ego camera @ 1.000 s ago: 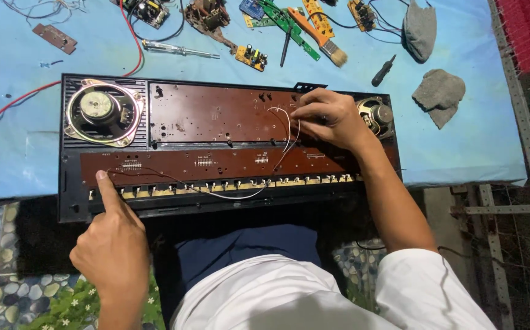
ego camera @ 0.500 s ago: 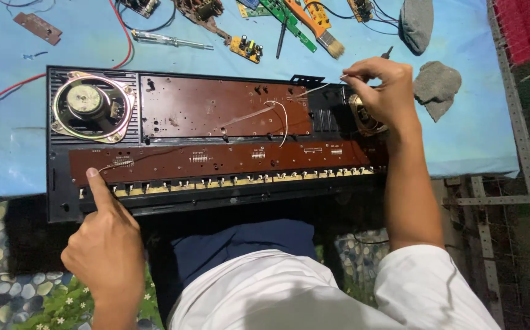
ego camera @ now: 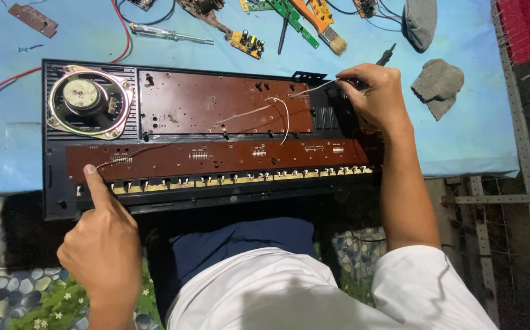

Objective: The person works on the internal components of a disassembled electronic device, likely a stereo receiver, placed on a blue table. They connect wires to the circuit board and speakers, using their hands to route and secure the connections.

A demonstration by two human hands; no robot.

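An opened black keyboard chassis lies on a blue-covered table, showing two brown circuit boards and a round speaker at its left end. My left hand presses its index finger on the left end of the lower board, where a thin wire ends. My right hand is at the chassis's right end, pinching a thin white wire that runs back across the upper board. The right speaker is hidden under that hand.
Along the far edge of the table lie a screwdriver, small circuit boards, a paintbrush and red wires. Two grey cloths sit at the right. A metal frame stands beside the table.
My right hand has lifted off the upper board and moved right, pulling the white wire taut. The left index finger has stayed pressed on the lower board.
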